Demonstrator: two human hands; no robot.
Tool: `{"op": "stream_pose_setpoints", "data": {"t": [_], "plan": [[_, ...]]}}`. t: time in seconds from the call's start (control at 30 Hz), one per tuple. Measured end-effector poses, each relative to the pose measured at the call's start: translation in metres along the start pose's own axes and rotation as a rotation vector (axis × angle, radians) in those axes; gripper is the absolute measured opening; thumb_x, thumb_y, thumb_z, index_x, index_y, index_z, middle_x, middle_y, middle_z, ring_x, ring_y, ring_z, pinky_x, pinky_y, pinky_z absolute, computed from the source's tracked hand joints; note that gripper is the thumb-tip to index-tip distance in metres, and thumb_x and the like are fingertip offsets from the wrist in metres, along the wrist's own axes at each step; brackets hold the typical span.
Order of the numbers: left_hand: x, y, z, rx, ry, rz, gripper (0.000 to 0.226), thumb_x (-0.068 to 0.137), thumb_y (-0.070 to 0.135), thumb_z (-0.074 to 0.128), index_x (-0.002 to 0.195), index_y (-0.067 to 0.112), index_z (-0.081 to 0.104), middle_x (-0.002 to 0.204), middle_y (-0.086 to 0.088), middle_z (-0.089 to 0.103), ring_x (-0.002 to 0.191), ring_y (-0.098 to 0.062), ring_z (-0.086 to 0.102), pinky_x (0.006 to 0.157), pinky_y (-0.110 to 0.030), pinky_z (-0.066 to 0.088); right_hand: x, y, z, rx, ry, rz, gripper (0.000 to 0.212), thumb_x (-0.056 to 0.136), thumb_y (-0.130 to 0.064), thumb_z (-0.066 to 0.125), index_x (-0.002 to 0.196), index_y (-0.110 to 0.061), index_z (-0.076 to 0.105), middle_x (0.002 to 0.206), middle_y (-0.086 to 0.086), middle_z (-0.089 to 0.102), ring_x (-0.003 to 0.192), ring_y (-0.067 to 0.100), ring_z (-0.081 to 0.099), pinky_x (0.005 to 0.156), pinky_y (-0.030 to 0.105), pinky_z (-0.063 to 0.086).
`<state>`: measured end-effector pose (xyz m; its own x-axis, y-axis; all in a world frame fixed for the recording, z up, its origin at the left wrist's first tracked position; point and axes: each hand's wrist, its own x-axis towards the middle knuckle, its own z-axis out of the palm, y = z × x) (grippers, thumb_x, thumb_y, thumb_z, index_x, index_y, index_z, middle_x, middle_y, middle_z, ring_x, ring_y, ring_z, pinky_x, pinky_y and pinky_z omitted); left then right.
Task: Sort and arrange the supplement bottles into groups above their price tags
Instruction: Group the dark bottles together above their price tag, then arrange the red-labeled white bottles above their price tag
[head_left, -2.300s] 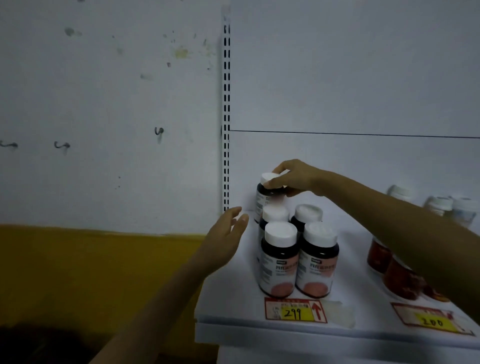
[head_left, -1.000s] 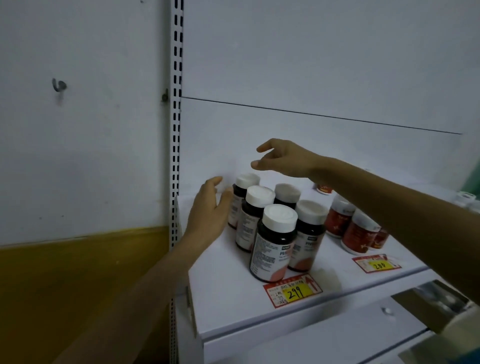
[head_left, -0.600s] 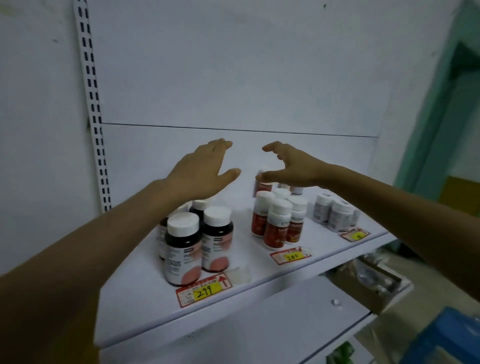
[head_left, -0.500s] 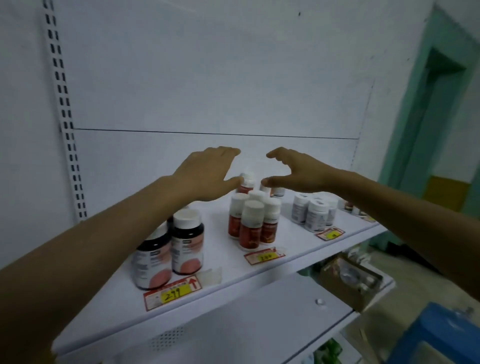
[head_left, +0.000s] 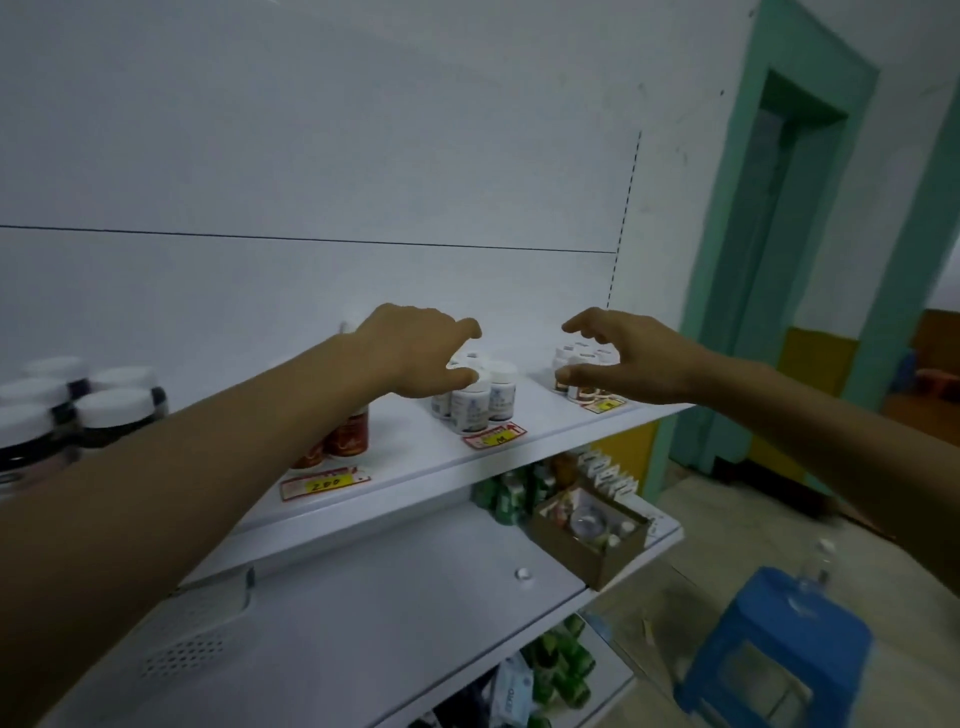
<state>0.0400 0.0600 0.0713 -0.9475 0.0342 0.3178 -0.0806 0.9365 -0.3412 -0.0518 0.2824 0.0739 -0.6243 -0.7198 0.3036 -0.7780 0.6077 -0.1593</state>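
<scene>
Bottles (head_left: 475, 400) all stand upright, caps up, on the shelf (head_left: 415, 467); left hand (head_left: 415, 348) and right hand (head_left: 628, 358) hover half-open, holding nothing.

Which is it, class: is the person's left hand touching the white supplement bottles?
Cannot tell. In the head view the left hand overlaps the white supplement bottles, its thumb against a cap, but neither contact nor gap shows plainly.

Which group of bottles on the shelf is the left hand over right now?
The left hand hovers at the white bottles, between the red bottles and the far-right group.
</scene>
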Motion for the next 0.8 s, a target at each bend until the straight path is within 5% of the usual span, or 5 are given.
{"op": "stream_pose_setpoints", "data": {"t": [0.8], "plan": [[0.106,-0.119,0.081,-0.015,-0.321,-0.335,0.059,0.087,0.060,0.041,0.137,0.030,0.034,0.138,0.005,0.049,0.120,-0.020,0.049,0.093,-0.037,0.042,0.250,0.017,0.100,-0.014,-0.095,-0.335,0.053,0.086,-0.048,0.059,0.132,-0.024,0.046,0.134,0.004,0.055,0.119,0.022,0.052,0.093,0.035,0.044]]}}
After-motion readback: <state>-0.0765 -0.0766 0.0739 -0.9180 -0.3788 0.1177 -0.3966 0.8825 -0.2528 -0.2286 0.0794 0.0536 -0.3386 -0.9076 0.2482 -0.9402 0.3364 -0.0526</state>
